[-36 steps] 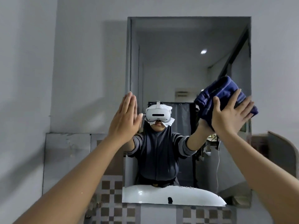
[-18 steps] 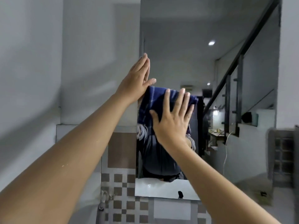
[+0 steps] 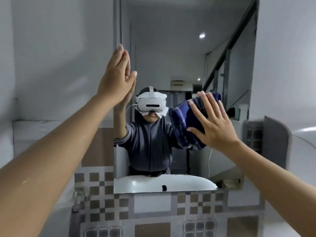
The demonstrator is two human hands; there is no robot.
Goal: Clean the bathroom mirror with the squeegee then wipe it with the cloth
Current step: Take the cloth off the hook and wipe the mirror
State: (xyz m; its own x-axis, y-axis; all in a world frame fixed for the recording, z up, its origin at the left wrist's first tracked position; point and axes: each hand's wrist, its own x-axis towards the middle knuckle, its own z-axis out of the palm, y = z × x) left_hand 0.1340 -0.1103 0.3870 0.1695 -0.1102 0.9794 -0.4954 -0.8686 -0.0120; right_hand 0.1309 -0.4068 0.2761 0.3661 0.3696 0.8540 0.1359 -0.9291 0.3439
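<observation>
Head view, facing the mirror (image 3: 184,48) on a grey wall. Below its lower edge runs a band of brown-and-grey checkered tiles (image 3: 106,199); a faucet (image 3: 77,200) sits low at the left, blurred. Reflected in the glass: the white sink rim (image 3: 164,183), a stair railing (image 3: 227,48), a ceiling light (image 3: 202,35), and the person in a grey top with a white headset (image 3: 150,105).

Left hand (image 3: 118,77) is flat and upright against the mirror's left edge, fingers (image 3: 119,53) straight and close together, holding nothing, thumb angled out over the glass. Its forearm crosses the lower left of the view and hides part of the tiled wall.

Right hand (image 3: 212,124) has its fingers spread wide, palm pressing the dark blue cloth (image 3: 184,120) flat to the glass. The cloth lies under the palm and fingertips and bunches out past the thumb side, toward mid-mirror, covering part of the reflection. No squeegee in view.
</observation>
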